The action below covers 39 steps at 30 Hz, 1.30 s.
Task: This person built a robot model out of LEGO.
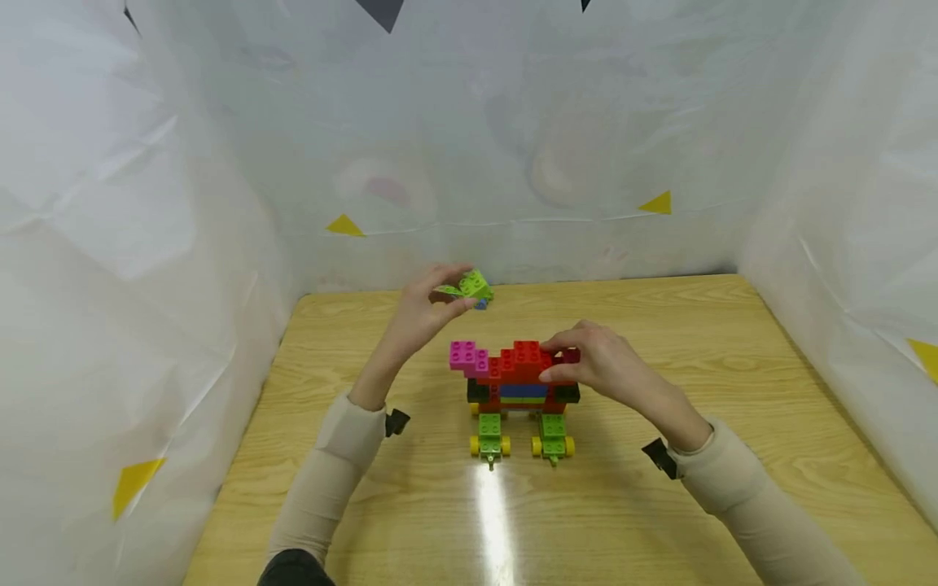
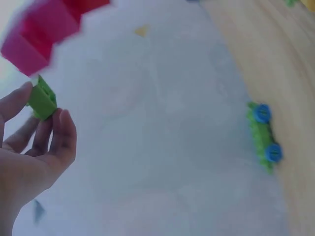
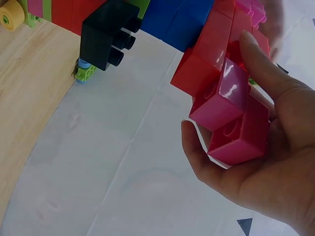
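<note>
My left hand (image 1: 428,305) pinches a lime green toy brick (image 1: 476,283) between thumb and fingers, beyond the left end of a built brick model. In the left wrist view the held green brick (image 2: 43,101) shows one plain side. My right hand (image 1: 611,362) grips the right end of the model's red upper part (image 1: 523,362). In the right wrist view its thumb and fingers lie around dark pink bricks (image 3: 241,128) there. Pink bricks (image 1: 465,356) form the left end. Below are black bricks (image 1: 567,394), a blue layer (image 1: 523,391) and green bases (image 1: 553,435) with yellow wheels.
A small green wheeled base (image 2: 261,132) with blue wheels stands at the table's back, partly hidden behind the left hand in the head view. White sheeting (image 1: 513,163) with yellow triangles encloses the wooden table (image 1: 659,521) at the back and sides.
</note>
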Motion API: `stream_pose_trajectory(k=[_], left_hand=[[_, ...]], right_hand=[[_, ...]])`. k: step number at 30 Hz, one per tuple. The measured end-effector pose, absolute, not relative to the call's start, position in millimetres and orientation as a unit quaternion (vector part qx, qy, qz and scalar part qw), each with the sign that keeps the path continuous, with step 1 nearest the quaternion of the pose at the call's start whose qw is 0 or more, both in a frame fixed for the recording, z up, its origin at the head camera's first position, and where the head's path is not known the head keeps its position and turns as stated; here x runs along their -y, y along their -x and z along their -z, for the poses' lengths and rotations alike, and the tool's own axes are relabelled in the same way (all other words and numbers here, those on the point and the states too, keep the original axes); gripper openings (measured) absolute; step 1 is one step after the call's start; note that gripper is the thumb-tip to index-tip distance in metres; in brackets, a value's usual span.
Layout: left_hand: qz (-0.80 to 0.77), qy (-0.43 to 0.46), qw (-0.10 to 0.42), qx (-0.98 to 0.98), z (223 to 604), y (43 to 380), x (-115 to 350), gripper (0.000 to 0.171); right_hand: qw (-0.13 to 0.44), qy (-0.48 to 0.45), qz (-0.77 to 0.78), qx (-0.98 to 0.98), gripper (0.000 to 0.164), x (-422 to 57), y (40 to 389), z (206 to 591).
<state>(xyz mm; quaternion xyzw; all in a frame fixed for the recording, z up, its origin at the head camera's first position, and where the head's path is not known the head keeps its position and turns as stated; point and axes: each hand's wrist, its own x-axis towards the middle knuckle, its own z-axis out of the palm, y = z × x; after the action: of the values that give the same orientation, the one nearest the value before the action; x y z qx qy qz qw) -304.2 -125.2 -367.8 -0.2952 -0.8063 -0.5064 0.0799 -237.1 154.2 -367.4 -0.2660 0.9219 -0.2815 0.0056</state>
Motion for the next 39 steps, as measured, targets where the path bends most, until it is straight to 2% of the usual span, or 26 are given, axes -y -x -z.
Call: stream_pose_trajectory(k=[6,15,39], left_hand=[[0.450,0.371,0.016,0.812,350,272,109,0.042],[0.402,0.418,-0.023,0.815,358,270,93,0.039],[0.323,0.436,-0.034,0.839,345,265,81,0.034]], right_hand=[[-0.003,0.266,0.273,-0.924,0.039,-155,242,367],[-0.003,0.278,0.274,-0.921,0.038,-155,246,368],[-0.001,0.289,0.272,-0.918,0.035,-157,246,366]])
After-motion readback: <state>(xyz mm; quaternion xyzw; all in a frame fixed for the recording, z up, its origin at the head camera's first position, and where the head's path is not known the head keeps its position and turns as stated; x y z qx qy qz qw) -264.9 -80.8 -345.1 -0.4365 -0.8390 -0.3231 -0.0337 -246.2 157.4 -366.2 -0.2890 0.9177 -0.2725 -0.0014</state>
